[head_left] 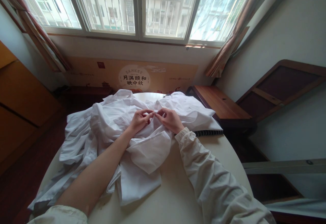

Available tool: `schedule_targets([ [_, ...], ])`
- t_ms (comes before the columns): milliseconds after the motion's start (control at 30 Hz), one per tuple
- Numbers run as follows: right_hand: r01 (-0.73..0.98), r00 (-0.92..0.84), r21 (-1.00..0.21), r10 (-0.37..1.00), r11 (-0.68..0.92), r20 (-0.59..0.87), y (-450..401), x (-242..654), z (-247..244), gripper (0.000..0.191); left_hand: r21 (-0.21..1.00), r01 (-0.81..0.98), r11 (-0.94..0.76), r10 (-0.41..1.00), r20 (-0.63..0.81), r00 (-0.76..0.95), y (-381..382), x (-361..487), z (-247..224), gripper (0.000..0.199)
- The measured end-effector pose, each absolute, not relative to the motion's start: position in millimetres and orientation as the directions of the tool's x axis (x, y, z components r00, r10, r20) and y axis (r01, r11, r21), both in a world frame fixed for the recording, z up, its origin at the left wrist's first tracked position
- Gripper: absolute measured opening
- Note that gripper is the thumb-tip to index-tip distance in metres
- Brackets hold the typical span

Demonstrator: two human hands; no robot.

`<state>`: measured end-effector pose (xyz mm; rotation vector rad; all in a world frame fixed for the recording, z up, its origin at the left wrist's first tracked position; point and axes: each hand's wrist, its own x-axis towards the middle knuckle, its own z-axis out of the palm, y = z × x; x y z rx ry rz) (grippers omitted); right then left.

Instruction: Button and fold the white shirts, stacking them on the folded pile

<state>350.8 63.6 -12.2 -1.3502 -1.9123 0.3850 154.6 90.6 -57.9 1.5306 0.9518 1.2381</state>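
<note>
A white shirt lies crumpled across the round bench, its bulk heaped toward the window side and its collar and loose front panel spilling back toward the person. Both hands meet over the middle of the shirt. The left hand has its fingertips pinched on a small fold of the fabric, apparently at the placket, and the right hand pinches the same spot from the other side, fingertips almost touching the left ones. Whether a button sits between them is too small to tell. The left forearm is bare and rests across the shirt; the right arm wears a pale sleeve and lies just beside the shirt's near edge.

Beyond the shirt, a printed cardboard panel leans under the window. To the right of the shirt a dark striped edge peeks out from beneath the cloth, and a wooden side table stands past it.

The work in hand looks like fastening or undoing the front. Done well, it calls for keeping the two edges flat and aligned, holding the fabric taut between the pinches, and working with fingertips only so the heaped cloth around them does not drag the placket askew. Smoothing the shirt first would likely help.
</note>
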Motion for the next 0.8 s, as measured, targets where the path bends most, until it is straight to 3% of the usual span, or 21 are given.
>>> schedule_targets([
  [100, 0.671, -0.157, -0.625, 0.900, 0.399, 0.407, 63.9, 350.1, -13.6, 0.017, 0.959, 0.039, -0.279, 0.941, 0.266, 0.207, 89.5, 154.7, -57.1, 0.041],
  [200, 0.688, -0.141, -0.604, 0.891, 0.401, 0.431, 62.0, 348.2, -14.7, 0.016, 0.908, 0.174, -0.381, 0.916, 0.346, 0.205, 84.7, 155.6, -52.7, 0.036],
  [333, 0.725, -0.142, -0.548, 0.869, 0.417, 0.474, 60.2, 345.7, -20.3, 0.013, 0.630, 0.545, -0.553, 0.822, 0.517, 0.238, 75.4, 157.1, -44.1, 0.020],
  [400, 0.717, -0.164, -0.546, 0.866, 0.434, 0.473, 61.3, 346.0, -25.2, 0.011, 0.505, 0.657, -0.560, 0.804, 0.522, 0.284, 72.1, 157.9, -41.2, 0.015],
  [500, 0.674, -0.203, -0.572, 0.862, 0.467, 0.464, 65.2, 348.9, -33.3, 0.010, 0.419, 0.729, -0.541, 0.813, 0.484, 0.325, 71.0, 159.7, -40.5, 0.014],
  [633, 0.642, -0.246, -0.574, 0.845, 0.509, 0.474, 70.5, 354.4, -41.7, 0.013, 0.420, 0.701, -0.576, 0.800, 0.467, 0.377, 75.7, 160.5, -43.8, 0.014],
  [800, 0.672, -0.286, -0.484, 0.799, 0.561, 0.528, 73.0, 358.6, -45.8, 0.015, 0.550, 0.490, -0.676, 0.737, 0.525, 0.426, 81.4, 157.9, -45.4, 0.012],
])
